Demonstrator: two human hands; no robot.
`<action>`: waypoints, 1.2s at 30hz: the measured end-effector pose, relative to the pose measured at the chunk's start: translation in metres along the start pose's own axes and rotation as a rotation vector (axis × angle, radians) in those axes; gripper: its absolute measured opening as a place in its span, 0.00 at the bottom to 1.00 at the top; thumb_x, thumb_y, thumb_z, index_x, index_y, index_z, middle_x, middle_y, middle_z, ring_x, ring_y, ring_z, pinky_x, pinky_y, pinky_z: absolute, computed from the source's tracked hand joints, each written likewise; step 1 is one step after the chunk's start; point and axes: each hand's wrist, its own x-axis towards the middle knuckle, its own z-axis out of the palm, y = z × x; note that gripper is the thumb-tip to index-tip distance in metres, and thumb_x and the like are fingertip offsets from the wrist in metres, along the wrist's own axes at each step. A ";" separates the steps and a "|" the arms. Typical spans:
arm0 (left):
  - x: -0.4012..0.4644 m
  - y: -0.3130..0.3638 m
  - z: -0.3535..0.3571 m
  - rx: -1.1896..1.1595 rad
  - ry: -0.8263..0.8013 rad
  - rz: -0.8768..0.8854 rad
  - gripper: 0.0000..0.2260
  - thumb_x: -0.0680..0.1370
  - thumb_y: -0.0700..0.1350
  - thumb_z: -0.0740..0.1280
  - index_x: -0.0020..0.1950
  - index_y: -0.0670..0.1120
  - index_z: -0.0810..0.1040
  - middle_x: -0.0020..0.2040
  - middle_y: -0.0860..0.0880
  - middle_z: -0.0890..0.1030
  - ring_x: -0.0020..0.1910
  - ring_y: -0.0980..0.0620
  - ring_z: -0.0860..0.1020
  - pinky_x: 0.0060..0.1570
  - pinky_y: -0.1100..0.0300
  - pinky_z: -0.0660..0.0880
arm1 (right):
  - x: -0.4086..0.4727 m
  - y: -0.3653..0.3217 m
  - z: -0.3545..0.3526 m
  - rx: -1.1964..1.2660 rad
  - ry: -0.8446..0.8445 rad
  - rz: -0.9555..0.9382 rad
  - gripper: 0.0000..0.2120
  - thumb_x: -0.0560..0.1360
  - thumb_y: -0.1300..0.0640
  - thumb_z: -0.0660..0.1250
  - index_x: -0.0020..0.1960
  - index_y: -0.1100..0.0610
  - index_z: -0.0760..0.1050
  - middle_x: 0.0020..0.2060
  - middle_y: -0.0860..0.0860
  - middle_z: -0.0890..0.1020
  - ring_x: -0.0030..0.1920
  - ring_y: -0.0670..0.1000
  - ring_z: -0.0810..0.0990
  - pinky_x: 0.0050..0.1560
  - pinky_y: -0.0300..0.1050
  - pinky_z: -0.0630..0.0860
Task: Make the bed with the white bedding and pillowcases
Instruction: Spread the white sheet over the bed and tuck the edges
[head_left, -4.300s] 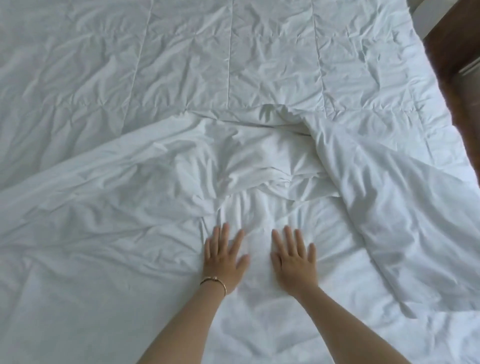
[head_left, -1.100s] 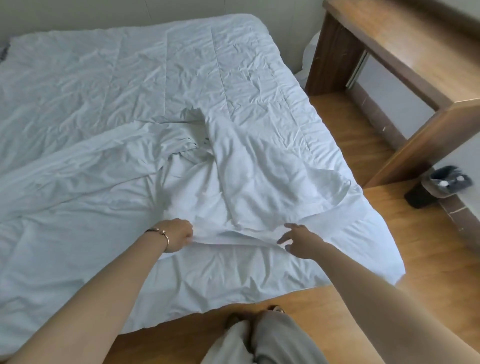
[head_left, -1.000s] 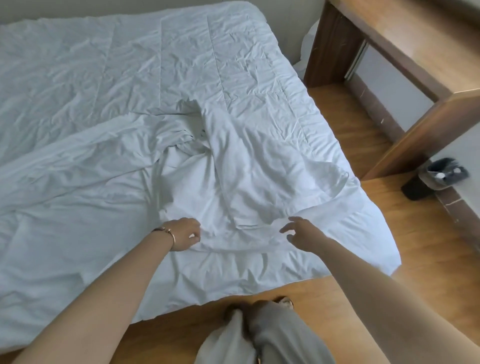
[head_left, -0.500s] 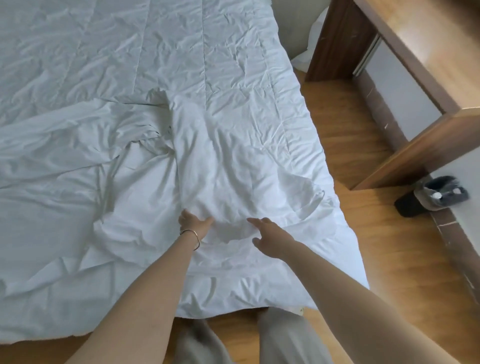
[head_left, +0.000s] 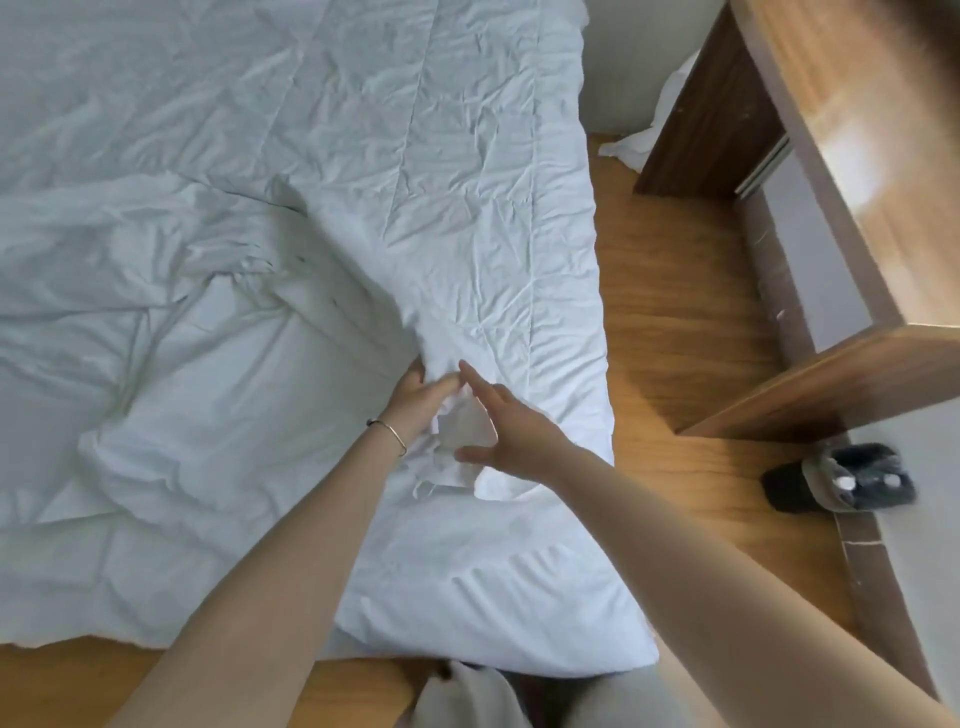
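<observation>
Left hand (head_left: 421, 397) pinches bunched duvet cover (head_left: 457, 415) edge near bed's (head_left: 467, 623) right foot corner; right hand (head_left: 511, 426) released, fingers spread, reaching in. Advice: grip cover corner with both, keep quilt (head_left: 441, 156) flat, draw evenly toward corner.

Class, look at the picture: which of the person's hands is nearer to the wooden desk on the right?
The right hand. It reaches over the white bedding on the side towards the wooden desk. The left hand, with the bracelet, grips the fabric just beyond it, farther from the desk.
</observation>
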 end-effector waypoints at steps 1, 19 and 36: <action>0.003 0.008 0.011 -0.014 0.001 -0.006 0.04 0.76 0.45 0.69 0.50 0.50 0.77 0.41 0.52 0.81 0.42 0.53 0.80 0.37 0.64 0.75 | 0.002 0.004 -0.008 0.065 0.033 -0.001 0.49 0.71 0.45 0.74 0.78 0.37 0.41 0.68 0.50 0.67 0.62 0.51 0.73 0.59 0.51 0.74; 0.009 0.049 0.212 -0.860 0.431 -0.100 0.27 0.82 0.62 0.49 0.75 0.47 0.62 0.60 0.45 0.79 0.50 0.47 0.79 0.47 0.56 0.74 | 0.058 0.144 -0.145 0.291 -0.245 -0.329 0.40 0.69 0.46 0.77 0.72 0.40 0.57 0.58 0.55 0.77 0.57 0.53 0.75 0.57 0.45 0.73; 0.125 0.030 0.189 0.142 0.928 -0.340 0.20 0.77 0.51 0.66 0.68 0.54 0.70 0.72 0.48 0.70 0.66 0.48 0.70 0.66 0.52 0.65 | 0.206 0.156 -0.170 0.420 -0.486 0.188 0.36 0.69 0.69 0.68 0.70 0.43 0.68 0.57 0.52 0.76 0.49 0.50 0.79 0.46 0.37 0.77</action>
